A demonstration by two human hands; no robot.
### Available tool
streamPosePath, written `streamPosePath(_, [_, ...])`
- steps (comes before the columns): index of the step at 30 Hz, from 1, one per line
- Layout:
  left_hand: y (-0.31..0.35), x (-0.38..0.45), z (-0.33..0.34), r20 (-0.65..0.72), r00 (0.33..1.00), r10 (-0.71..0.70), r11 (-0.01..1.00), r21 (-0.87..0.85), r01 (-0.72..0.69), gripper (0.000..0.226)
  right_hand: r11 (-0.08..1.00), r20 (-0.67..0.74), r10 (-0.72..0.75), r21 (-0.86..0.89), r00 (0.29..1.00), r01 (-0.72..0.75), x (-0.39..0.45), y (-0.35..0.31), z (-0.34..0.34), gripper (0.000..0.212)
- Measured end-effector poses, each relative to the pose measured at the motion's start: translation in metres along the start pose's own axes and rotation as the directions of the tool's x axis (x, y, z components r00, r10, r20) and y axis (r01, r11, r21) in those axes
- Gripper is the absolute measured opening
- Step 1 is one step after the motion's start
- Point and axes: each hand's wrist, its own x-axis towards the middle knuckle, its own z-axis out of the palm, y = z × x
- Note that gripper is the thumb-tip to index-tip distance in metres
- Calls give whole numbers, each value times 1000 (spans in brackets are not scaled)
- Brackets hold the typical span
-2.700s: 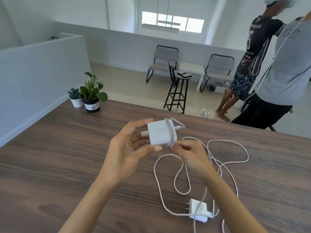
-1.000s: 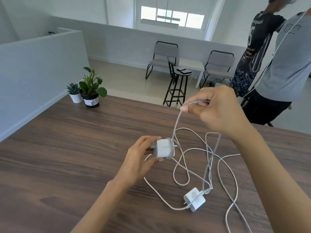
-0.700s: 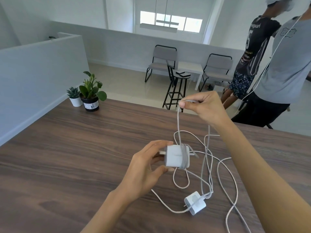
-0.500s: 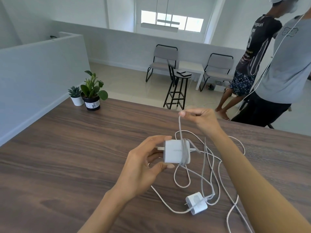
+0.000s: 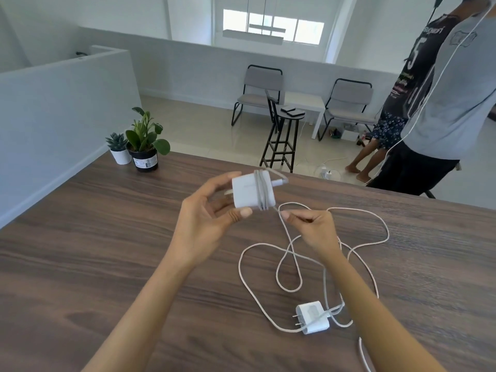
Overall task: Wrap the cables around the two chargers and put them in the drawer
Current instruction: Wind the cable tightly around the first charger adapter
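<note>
My left hand (image 5: 204, 221) holds a white charger (image 5: 247, 190) above the wooden table (image 5: 80, 264), thumb under it and fingers behind. Several turns of white cable (image 5: 261, 190) lie round the charger's right part. My right hand (image 5: 312, 226) pinches the same cable just below and right of the charger. The loose rest of that cable (image 5: 359, 245) runs in loops over the table. A second, smaller white charger (image 5: 312, 316) lies flat on the table near my right forearm, prongs to the left, its own cable tangled beside it. No drawer is in view.
Two potted plants (image 5: 141, 142) stand at the table's far left corner. Beyond the far edge are a black stool (image 5: 283, 140), two grey chairs (image 5: 261, 89) and two people (image 5: 434, 103) standing at the right. A low white wall (image 5: 53, 103) runs along the left.
My right hand has come down from above the charger to just below it, laying another turn of cable round it. My left hand has lifted the charger up and away from me.
</note>
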Motion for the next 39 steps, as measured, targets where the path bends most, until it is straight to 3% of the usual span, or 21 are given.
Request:
streamPosePath(5, [-11,21,2,-57,998,-9,997,80,14,54,968,10,-93,-231,996,93,-29,11,10,26])
streamPosePath(10, [-24,39,11,-51,999,-15,984,178,24,56,917,0,-223,-339,975,210,-59,2,2,33])
streamPosePath(16, [-42,45,30,-6,1000,-12,967,254,13,59,875,-3,-349,-359,937,325,-82,-26,-23,12])
streamPosePath(23, [-54,41,47,16,998,-59,975,216,54,58,812,95,-375,-446,922,376,-93,-40,-33,13])
streamPosePath(29, [-56,36,42,39,996,-82,972,222,71,58,781,100,-406,-479,908,401,-96,-47,-33,11])
streamPosePath(39, [-69,5,45,240,971,-15,929,363,-76,60,604,168,-448,-667,878,436,-53,-89,-49,8])
